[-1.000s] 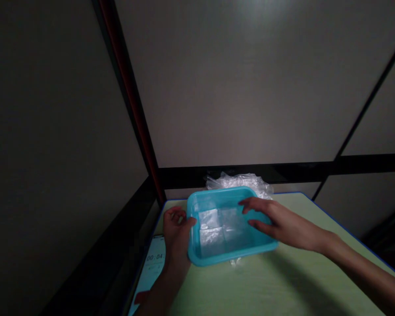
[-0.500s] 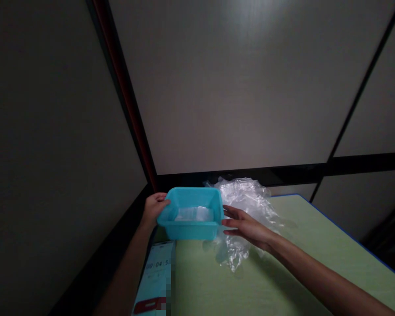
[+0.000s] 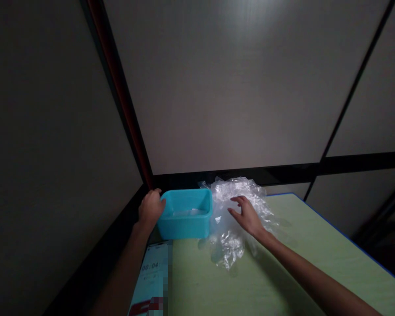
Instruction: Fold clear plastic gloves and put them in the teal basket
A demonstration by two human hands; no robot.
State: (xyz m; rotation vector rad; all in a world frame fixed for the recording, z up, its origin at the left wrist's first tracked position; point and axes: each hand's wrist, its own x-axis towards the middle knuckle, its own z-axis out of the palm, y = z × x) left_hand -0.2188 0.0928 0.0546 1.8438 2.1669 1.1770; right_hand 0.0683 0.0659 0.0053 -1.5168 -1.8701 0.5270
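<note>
A turquoise plastic basin (image 3: 184, 227) stands at the table's back left, with some clear plastic (image 3: 194, 212) lying inside it. My left hand (image 3: 151, 207) grips the left end of its rim, the thumb toward the inside. To the basin's right, my right hand (image 3: 246, 215) is apart from it, thumb and fingers spread with nothing between them. Beneath and behind that hand spreads a crumpled heap of clear plastic bags (image 3: 232, 245); whether the fingers touch it I cannot tell.
A phone (image 3: 151, 267) showing a timer lies at the table's left edge, near my left forearm. The pale green table (image 3: 213, 289) has a blue edge on the right. Large grey panels (image 3: 233, 96) rise behind it, and a dark wall stands at the left.
My right hand has come off the basin's right end and moved right, over the plastic bags. The basin has tipped from facing me to a more level stance, with my left hand still on it.
</note>
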